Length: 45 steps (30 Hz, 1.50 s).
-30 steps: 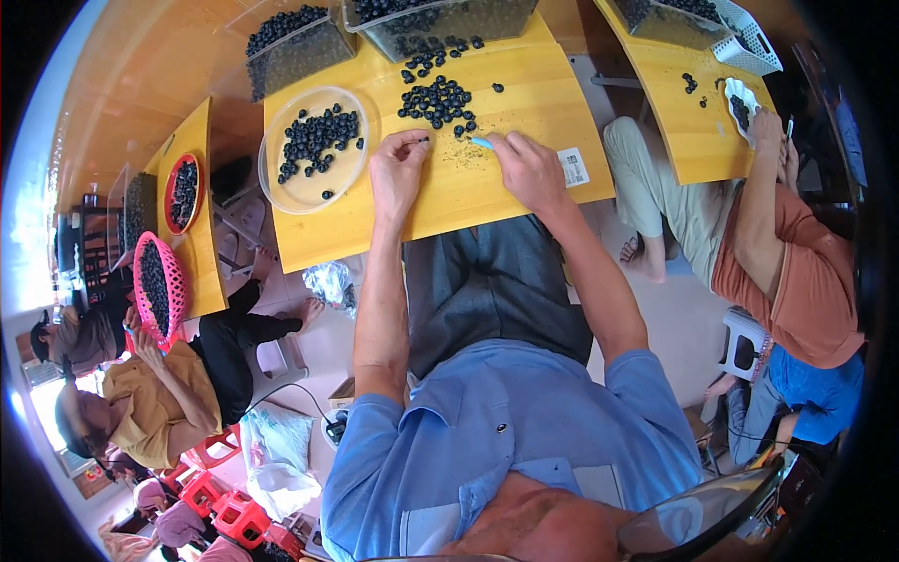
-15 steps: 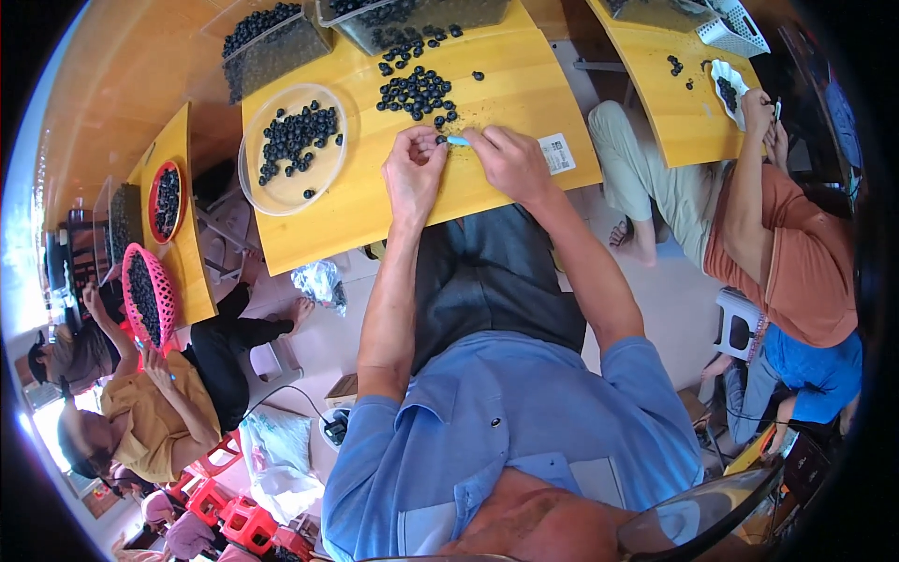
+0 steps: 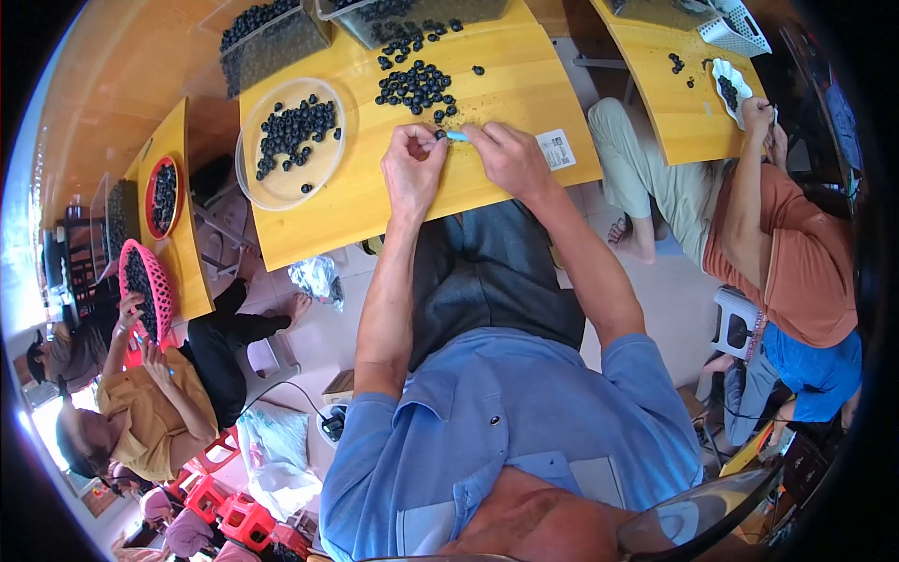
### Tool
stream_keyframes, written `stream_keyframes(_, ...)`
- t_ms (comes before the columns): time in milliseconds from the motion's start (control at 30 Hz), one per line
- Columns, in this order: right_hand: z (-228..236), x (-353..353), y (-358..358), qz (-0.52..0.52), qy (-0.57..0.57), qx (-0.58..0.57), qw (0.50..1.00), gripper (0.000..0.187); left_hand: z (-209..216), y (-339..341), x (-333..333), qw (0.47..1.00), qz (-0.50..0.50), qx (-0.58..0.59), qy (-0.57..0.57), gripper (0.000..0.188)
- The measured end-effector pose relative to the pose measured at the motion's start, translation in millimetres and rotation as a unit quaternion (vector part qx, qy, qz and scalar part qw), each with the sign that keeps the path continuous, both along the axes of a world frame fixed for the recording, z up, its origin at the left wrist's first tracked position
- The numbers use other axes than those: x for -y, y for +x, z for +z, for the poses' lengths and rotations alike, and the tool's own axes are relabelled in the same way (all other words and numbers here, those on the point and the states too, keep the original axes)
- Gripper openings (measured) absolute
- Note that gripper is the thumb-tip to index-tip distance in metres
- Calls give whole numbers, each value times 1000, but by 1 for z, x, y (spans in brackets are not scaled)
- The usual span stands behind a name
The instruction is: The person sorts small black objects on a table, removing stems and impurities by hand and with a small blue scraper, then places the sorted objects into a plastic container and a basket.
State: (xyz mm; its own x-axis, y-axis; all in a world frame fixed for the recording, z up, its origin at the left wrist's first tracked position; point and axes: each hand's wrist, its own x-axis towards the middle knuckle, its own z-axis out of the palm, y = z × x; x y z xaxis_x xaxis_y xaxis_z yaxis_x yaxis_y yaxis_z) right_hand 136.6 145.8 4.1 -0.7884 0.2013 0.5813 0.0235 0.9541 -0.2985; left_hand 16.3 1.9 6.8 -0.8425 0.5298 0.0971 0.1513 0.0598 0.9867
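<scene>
My left hand (image 3: 412, 170) is closed, pinching a small dark round piece (image 3: 440, 135) like a berry or bead between thumb and fingertips. In my right hand (image 3: 510, 157) is a slim light-blue tool (image 3: 456, 136), its tip at the dark piece; the tip itself is too small to make out. Both hands are above the near part of the yellow table (image 3: 496, 89). Just beyond them lies a loose pile of dark round pieces (image 3: 417, 86), with dark crumbs scattered beside it. A shallow clear round tray (image 3: 245, 178) to the left holds many similar pieces.
Clear bins (image 3: 281, 56) with dark pieces stand at the table's far edge. A printed white card (image 3: 556, 150) lies right of my hand. At side tables, co-workers handle similar pieces near a pink basket (image 3: 163, 281) and a white dish (image 3: 740, 80). Red stools (image 3: 245, 525) stand lower left.
My hands stay almost in place, the blue tool still against the dark piece. At left, a co-worker's hand has moved up to the pink basket.
</scene>
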Motion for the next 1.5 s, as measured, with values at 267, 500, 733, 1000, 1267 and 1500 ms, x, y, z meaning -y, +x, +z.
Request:
stream_keyframes(267, 2, 1, 0, -4, 10, -15, 1000, 26, -7, -4, 3, 999, -14, -23, 25, 26)
stream_keyframes(500, 1, 1, 1, -4, 12, -18, 1000, 26, -12, -5, 3, 998, -26, -2, 61, 29)
stream_keyframes(733, -1, -1, -1, -62, -4, 9, 998, 28, -5, -1, 6, 991, -4, 73, 112, 31)
stream_keyframes(1000, -3, -1, -1, -71, -4, 1, 997, 29, 7, -21, 32, 985, 75, -137, 68, 18)
stream_keyframes(1267, -3, -2, -1, -71, -14, 11, 997, 31, 44, -99, 87, 901, 220, -346, -144, 27)
stream_keyframes(1500, -2, -3, -2, -88, -15, -8, 996, 28, 28, -40, 5, 930, -28, -339, -142, 20)
